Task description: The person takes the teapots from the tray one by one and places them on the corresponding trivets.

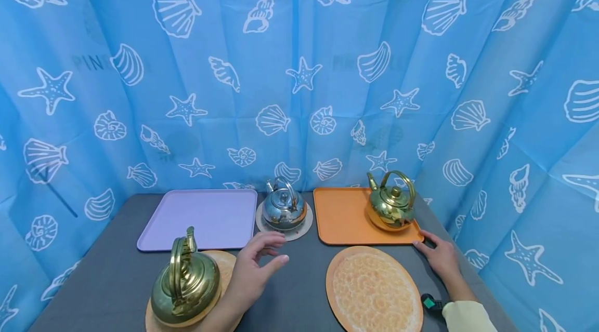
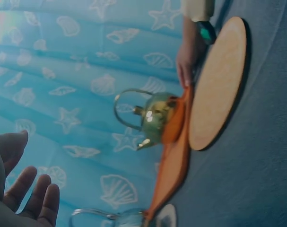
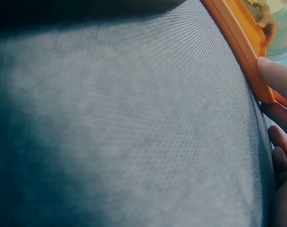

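Head view, nearest to me: a big gold kettle (image 1: 184, 285) stands on a round mat (image 1: 226, 262) at the left of the grey counter (image 1: 299, 295), its spout pointing away from the person. Level with it on the right lies a second, patterned round mat (image 1: 374, 290) with nothing on it. Between the two, the left hand (image 1: 255, 272) hangs above the counter just beside that kettle, fingers spread loosely and slightly bent, thumb apart, holding nothing.

A little farther off, the right hand (image 1: 440, 256) pinches the near right corner of the orange tray (image 1: 343, 217); the right wrist view has the thumb on the rim and a finger beneath the corner. On that tray, toward its right end, stands another gold kettle (image 1: 393, 210), upright. Left of the tray, a silver kettle (image 1: 284, 210) sits on a pale round mat (image 1: 304, 228), then comes a purple tray (image 1: 201, 217). Behind everything hangs a blue seashell curtain (image 1: 304, 114).
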Demonstrator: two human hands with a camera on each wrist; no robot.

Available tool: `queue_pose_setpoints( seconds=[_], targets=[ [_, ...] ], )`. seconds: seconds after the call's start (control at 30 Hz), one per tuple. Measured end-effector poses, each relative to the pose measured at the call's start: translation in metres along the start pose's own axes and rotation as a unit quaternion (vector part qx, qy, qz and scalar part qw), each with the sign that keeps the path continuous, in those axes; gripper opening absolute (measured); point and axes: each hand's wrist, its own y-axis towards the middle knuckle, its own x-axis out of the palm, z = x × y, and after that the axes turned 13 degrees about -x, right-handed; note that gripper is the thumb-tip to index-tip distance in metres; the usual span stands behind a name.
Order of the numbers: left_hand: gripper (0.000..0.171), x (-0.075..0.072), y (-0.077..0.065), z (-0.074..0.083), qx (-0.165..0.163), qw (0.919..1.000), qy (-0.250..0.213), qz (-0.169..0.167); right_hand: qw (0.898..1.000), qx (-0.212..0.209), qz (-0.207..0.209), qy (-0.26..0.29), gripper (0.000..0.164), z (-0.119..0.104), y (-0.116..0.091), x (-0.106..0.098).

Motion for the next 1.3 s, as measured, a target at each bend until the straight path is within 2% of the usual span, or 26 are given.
queue_pose_setpoints(
  seconds=[0.2,0.3,0.4,0.53,0.6,0.87,1.0,1.3],
  targets=[
    [0.026,0.010,0.004,-0.014,-0.042,0.9991,-0.007,-0.002,1.000,0.000,-0.002,0.002,0.062,-0.001,0.000,0.000],
    [0.026,0.015,0.004,-0.010,-0.073,0.9973,0.001,0.004,1.000,-0.002,-0.001,0.000,0.060,-0.001,0.000,0.000],
    [0.026,0.019,0.008,-0.017,-0.094,0.9954,0.012,0.010,1.000,-0.001,0.001,0.000,0.059,-0.001,0.000,0.000],
    [0.026,0.021,0.016,-0.039,-0.094,0.9953,0.017,0.012,1.000,-0.004,0.002,0.002,0.058,-0.001,-0.001,0.000],
    [0.025,0.023,0.018,-0.045,-0.093,0.9955,0.016,0.011,1.000,-0.006,0.002,0.002,0.058,-0.001,-0.001,0.000],
    [0.025,0.032,0.025,-0.061,-0.094,0.9953,0.022,0.005,1.000,-0.004,0.000,-0.001,0.060,0.002,0.000,0.001],
    [0.025,0.036,0.029,-0.068,-0.107,0.9939,0.027,0.001,1.000,-0.005,0.000,-0.003,0.060,0.003,0.001,0.001],
    [0.026,0.053,0.041,-0.085,-0.143,0.9867,0.077,0.009,1.000,-0.010,-0.002,-0.001,0.061,0.004,0.000,0.000]
  ],
)
